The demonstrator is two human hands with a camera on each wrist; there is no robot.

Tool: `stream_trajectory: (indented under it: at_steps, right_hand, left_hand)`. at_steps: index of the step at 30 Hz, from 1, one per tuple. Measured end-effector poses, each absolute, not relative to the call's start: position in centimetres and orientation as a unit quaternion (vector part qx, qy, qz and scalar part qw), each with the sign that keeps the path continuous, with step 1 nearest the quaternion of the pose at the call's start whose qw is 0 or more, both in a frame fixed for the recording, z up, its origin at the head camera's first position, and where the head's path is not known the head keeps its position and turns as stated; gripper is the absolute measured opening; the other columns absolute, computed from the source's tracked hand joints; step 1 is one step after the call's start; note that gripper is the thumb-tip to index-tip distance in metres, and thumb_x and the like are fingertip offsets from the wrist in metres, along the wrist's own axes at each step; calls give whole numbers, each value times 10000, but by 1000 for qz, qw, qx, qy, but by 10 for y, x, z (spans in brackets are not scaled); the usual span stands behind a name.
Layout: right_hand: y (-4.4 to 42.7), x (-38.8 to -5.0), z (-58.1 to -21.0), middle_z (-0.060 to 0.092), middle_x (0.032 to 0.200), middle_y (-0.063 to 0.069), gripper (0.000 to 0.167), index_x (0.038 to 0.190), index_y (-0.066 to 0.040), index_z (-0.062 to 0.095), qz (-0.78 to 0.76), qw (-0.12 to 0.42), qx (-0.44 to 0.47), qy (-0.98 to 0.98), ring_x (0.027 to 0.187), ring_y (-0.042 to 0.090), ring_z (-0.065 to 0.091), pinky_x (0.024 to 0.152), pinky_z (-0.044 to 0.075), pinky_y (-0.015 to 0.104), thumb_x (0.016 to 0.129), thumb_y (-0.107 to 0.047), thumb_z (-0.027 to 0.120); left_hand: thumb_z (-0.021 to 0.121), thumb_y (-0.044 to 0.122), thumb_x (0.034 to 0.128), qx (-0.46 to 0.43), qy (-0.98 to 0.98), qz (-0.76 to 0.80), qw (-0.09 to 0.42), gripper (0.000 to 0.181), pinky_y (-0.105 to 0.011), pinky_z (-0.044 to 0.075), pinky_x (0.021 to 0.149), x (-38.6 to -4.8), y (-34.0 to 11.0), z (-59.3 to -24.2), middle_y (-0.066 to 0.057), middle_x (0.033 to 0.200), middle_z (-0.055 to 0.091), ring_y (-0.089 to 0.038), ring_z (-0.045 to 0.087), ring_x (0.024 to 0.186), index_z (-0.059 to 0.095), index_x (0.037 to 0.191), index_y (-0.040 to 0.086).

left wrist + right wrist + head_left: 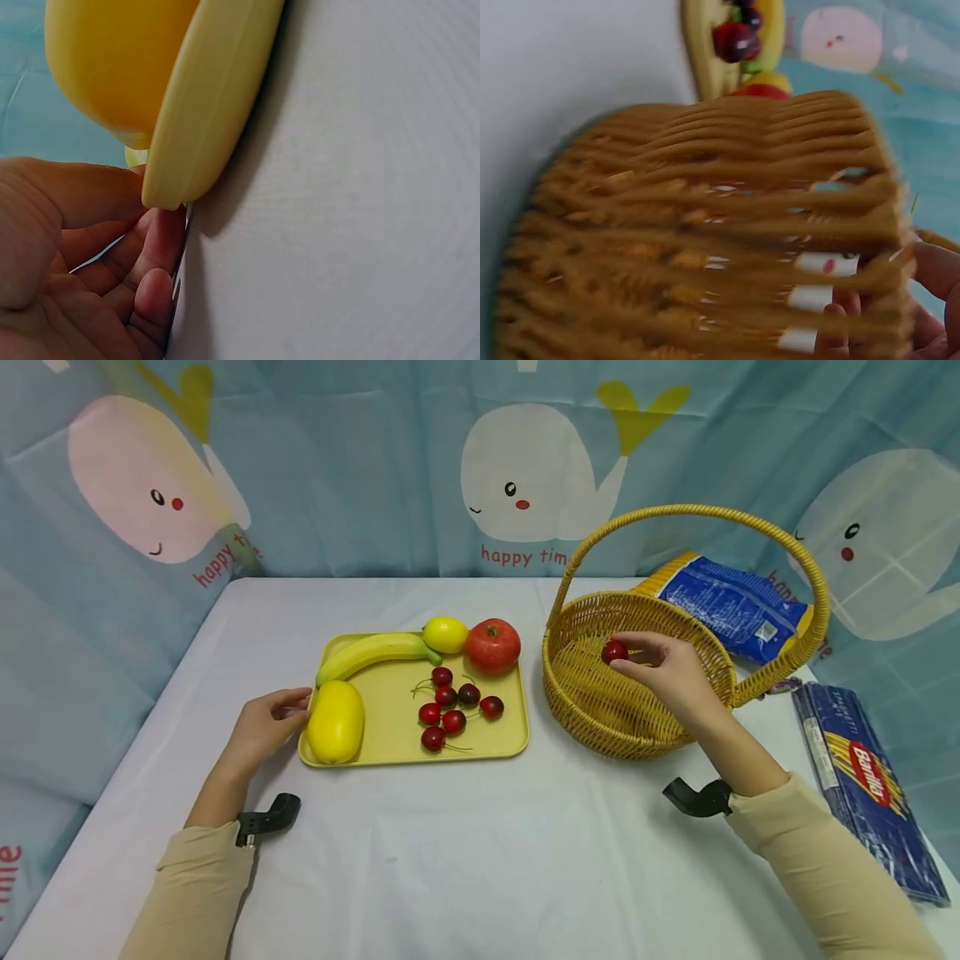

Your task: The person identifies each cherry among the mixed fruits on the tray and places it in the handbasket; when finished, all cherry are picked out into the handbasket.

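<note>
White cloth-covered counter [450, 860]: carries your whole stock.
Flat dark-blue spaghetti pack [855, 777]: right, near your sleeve.
Your left hand [262, 727]: thumb and fingers nearly together, pinching the left rim of a shallow pale-yellow rectangular tray [390, 752].
On the tray, near to far: plump yellow oblong fruit [335, 722], seven dark-red stemmed cherries [453, 722], curved yellow banana [375, 652], round red fruit [492, 646], yellow lemon [446, 635].
Your right hand [663, 672]: a small gap between thumb and fingertips, filled by a single glossy red cherry [611, 652], over the inside of a golden woven basket [577, 710] with a tall arched handle.
Blue-and-orange plastic bag [731, 606]: behind the basket.
Pale-blue whale-print curtain [360, 485]: farthest.

Risks: a loosened pinch could drop your smooth single cherry; your forearm catching the handle could tip the basket; a tug on the rim could set round fruit rolling.

Obscured: your right wrist view is blurred, its weave hiding the single cherry; height above the basket floor unclear; bag partly covered.
</note>
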State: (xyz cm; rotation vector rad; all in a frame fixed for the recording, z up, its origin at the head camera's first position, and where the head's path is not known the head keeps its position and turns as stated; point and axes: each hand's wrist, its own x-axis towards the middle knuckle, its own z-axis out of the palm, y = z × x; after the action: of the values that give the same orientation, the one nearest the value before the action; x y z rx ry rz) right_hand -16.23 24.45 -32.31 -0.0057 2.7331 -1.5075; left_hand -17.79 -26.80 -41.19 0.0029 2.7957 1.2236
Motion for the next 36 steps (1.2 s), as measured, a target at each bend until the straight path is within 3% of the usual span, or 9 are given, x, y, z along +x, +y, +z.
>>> stream_trajectory:
  at_steps: [11,22,27,36]
  right_hand:
    - [261,-166,-347,600,1150,176,462,1245,-41,562,-459,60,-13,886,892,74,581,738,461,163,856,-273,655]
    - [267,-176,-355,581,1171,209,424,1208,-3,582,-372,119,-35,920,959,294,586,756,494,365,837,-186,677]
    - [266,-180,-359,597,1148,212,400,1180,14,598,-351,136,-59,925,1044,331,539,824,470,421,815,-123,686]
    - [263,-181,-362,639,1073,177,333,1093,-7,653,-312,158,-94,932,1032,350,540,823,459,460,786,-118,718]
  left_hand:
    - [533,159,923,-7,913,404,50,444,-55,407,655,-178,-268,-412,-207,1150,535,-238,513,941,462,1322,-24]
    - [537,127,920,-8,913,405,48,434,-62,420,653,-179,-268,-413,-209,1152,536,-205,517,926,463,1321,-24]
    - [543,124,920,-6,912,408,45,437,-67,425,656,-179,-268,-412,-217,1152,533,-190,517,921,462,1320,-31]
    - [547,118,917,-2,913,407,45,435,-78,429,652,-179,-269,-412,-213,1145,538,-147,514,892,466,1317,-31]
